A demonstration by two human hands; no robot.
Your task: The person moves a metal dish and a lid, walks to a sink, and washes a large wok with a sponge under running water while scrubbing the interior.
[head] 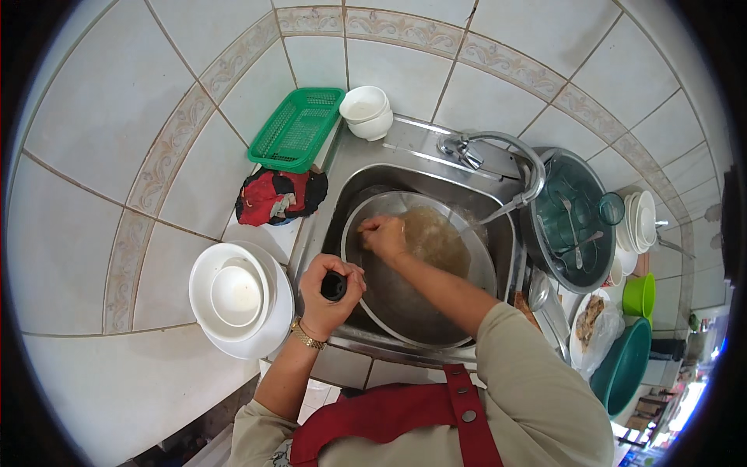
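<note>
A large round metal pan sits tilted in the stainless steel sink. My left hand is closed around its black handle, whose end points up at me. Inside the pan, my right hand presses curled fingers against the inner wall at the upper left. Whether those fingers hold something small is hidden. Cloudy brownish water lies in the pan, and a stream runs into it from the curved metal faucet.
Left of the sink are stacked white bowls, a red and black cloth and a green plastic basket. Two white bowls stand behind. To the right are a grey basin with cutlery and glasses, white dishes and a teal basin.
</note>
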